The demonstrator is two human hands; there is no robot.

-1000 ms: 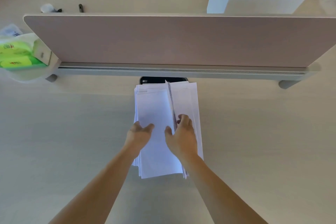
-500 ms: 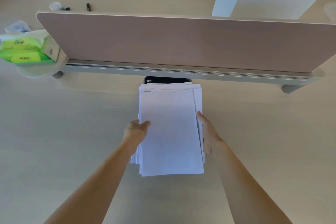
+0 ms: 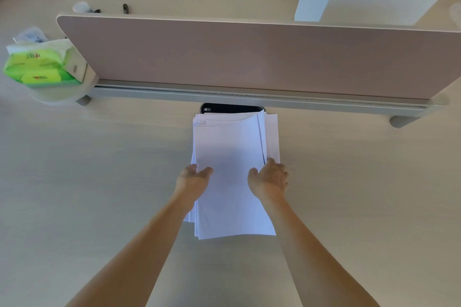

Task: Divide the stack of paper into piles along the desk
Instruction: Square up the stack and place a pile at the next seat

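I see the stack (image 3: 232,169) of plain white sheets lying lengthwise on the desk (image 3: 99,182), running from between my wrists to well beyond my fingertips, and it is loosely squared: several edges fan out at the near left corner below my left wrist, and the far corners step unevenly. An upper bundle is raised along its right side, so a strip of the lower sheets shows just beyond and to the right of my right hand (image 3: 269,179). That hand sits on the bundle's right edge, thumb flat on the top sheet and fingers curled over the edge, clamped on those upper sheets. My left hand (image 3: 193,178) is at the stack's left edge, level with the right, thumb lying on top and fingers curled down over the side, gripping there; their tips are hidden. Both forearms reach in from below, angled towards each other, the paper between them. Past the far end of the stack, a black slot (image 3: 232,108) lies under the screen (image 3: 249,57). Far off beyond my left hand lies a green pack of tissues (image 3: 37,67)
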